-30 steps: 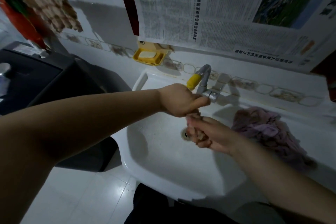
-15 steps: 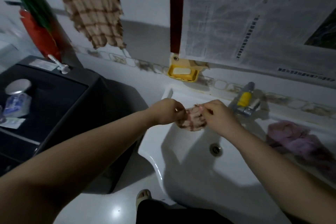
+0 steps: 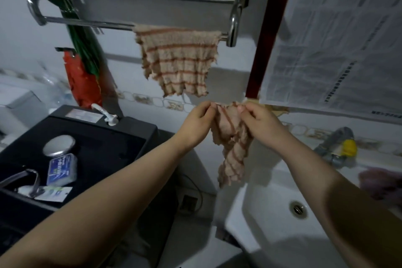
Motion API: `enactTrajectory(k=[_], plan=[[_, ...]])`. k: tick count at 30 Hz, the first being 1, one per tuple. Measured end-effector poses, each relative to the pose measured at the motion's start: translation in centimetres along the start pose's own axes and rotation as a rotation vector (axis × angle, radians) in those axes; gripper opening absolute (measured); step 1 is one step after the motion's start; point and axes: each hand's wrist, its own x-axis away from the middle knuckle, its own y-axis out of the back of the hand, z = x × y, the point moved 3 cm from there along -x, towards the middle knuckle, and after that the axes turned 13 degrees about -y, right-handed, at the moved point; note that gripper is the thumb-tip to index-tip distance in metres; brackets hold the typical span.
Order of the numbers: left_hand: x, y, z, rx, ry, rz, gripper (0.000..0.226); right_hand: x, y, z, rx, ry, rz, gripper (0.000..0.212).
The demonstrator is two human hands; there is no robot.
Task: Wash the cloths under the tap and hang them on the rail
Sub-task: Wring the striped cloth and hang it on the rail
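Hands have risen from the sink (image 3: 243, 222): left hand (image 3: 196, 121) and right hand (image 3: 257, 123) now pinch the wet cloth (image 3: 231, 148) open below the rail (image 3: 87, 22), fingers clamped on its top edge.

A black appliance (image 3: 91, 137) carries a metal lid (image 3: 58, 145) and blue packet (image 3: 62, 168); newspaper (image 3: 339, 50) covers the wall.

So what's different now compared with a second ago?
Both hands, left hand and right hand, lifted the striped cloth from over the sink up towards the towel rail, now pinching its top edge so it hangs open. The hung checked cloth and pink cloth stayed put.
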Motion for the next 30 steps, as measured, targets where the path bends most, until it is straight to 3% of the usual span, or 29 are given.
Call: enactTrajectory(k=[4,6,7,11,15,17,18,20,22,24,26,30], plan=[[-0.8,2.1,-0.6,0.495,0.148,-0.057,0.03,-0.4,-2.3,2.0,0.012,-0.084,0.341,0.017],[-1.0,3.4,-0.7,0.655,0.176,-0.038,0.033,-0.8,-2.8,2.7,0.012,-0.089,0.373,0.018],[-0.8,3.8,-0.7,0.707,0.187,0.01,0.037,-1.0,-2.8,3.3,-0.147,-0.121,0.349,0.017],[1.7,5.3,1.4,0.581,0.234,0.371,0.053,-1.4,-2.9,5.3,-0.953,-0.274,0.419,0.021],[2.0,7.5,1.8,0.347,0.165,0.443,0.011,-1.2,-3.0,7.0,-1.207,-0.328,0.482,0.02],[1.3,9.2,1.3,0.131,0.139,0.39,0.021,-0.9,-2.9,7.9,-1.164,-0.299,0.473,0.01],[0.9,10.1,1.2,0.049,0.134,0.359,0.028,-0.9,-2.9,8.2,-1.016,-0.275,0.423,0.01],[0.1,11.8,0.6,-0.055,0.11,0.263,0.03,-1.3,-2.5,8.2,-0.446,-0.193,0.206,0.017],[-0.6,13.4,-0.3,0.005,0.139,0.089,0.027,-1.6,-1.7,8.8,0.128,-0.036,-0.068,0.018],[-1.4,14.9,-1.5,-0.024,0.145,-0.035,0.028,-1.7,-0.8,9.7,0.413,0.102,-0.273,0.025],[-2.3,16.3,-3.2,-0.353,0.072,-0.042,0.034,-2.0,0.2,10.8,0.358,0.093,-0.284,0.03],[-3.6,19.1,-6.1,-0.782,0.053,-0.1,0.053,-2.4,0.7,13.4,-0.48,-0.134,0.103,0.026]])
